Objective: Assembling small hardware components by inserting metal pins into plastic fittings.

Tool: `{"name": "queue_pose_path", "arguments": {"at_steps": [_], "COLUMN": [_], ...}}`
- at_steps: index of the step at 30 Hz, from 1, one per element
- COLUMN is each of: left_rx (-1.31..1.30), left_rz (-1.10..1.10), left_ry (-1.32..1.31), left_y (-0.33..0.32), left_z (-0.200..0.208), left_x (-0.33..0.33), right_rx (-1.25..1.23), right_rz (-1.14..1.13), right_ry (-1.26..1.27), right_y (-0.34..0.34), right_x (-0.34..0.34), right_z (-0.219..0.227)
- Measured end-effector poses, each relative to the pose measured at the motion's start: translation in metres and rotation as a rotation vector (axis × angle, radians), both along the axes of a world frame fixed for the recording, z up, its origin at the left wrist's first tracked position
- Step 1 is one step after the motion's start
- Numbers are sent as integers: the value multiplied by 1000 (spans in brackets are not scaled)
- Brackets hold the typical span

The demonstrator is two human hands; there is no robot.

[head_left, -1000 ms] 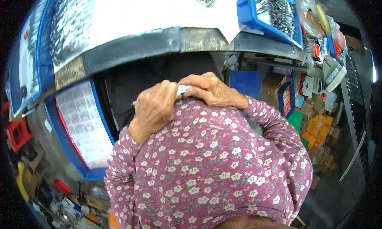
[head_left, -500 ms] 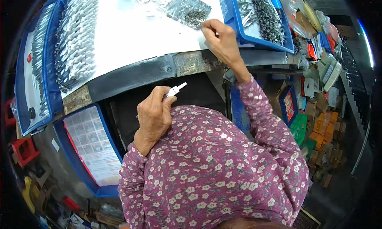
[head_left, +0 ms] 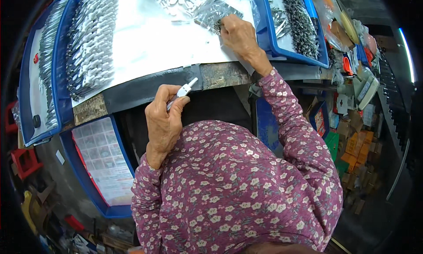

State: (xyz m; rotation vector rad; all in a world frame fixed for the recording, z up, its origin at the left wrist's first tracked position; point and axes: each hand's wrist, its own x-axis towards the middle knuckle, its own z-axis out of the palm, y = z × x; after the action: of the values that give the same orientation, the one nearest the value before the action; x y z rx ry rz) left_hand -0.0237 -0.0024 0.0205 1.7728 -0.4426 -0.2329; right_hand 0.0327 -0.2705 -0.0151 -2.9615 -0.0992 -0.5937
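Now, seen from the head view: over the last 1 second the 2 hands, which had met close together at the chest, have separated. The left hand [head_left: 164, 121] stays low, near the dark front edge of the surface [head_left: 145, 88], its fingers closed around a small white-tipped tool [head_left: 181, 91] whose pale end points up and to the right; the grip here is tight and holding that tool. The right hand [head_left: 238, 33] has travelled up and out across the white sheet [head_left: 163, 42] and now rests on a clear bag of small dark metal parts [head_left: 211, 13], fingers curled down onto it; whether they pinch the bag or only press on it cannot be told. Just right of this hand stands a blue tray [head_left: 275, 49] of dark metal pieces; at far left a second blue tray [head_left: 26, 95] holds rows of silvery parts, with more rows [head_left: 90, 42] laid on the sheet. Judged from these positions, the work has shifted from handling at the body to fetching parts from the bag, while the tool waits in the left hand
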Motion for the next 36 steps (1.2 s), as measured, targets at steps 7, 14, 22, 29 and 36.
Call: {"name": "queue_pose_path", "arguments": {"at_steps": [7,14,22,29,36], "left_rx": [-191,-249,-382,-400,-330], "left_rz": [-6,-86,-120,-80,3], "left_ry": [215,383,485,512,457], "left_y": [-3,-11,-30,-40,-39], "left_z": [6,13,8,-1,-4], "left_x": [8,21,33,40,41], "right_rx": [236,576,1003,1290,1477], "right_rz": [12,6,27,63,201], "right_ry": [-41,73,119,180,303], "right_y": [-9,-12,-1,30,75], "right_x": [-3,-10,-16,-29,-40], "right_z": [2,7,16,31,40]}}
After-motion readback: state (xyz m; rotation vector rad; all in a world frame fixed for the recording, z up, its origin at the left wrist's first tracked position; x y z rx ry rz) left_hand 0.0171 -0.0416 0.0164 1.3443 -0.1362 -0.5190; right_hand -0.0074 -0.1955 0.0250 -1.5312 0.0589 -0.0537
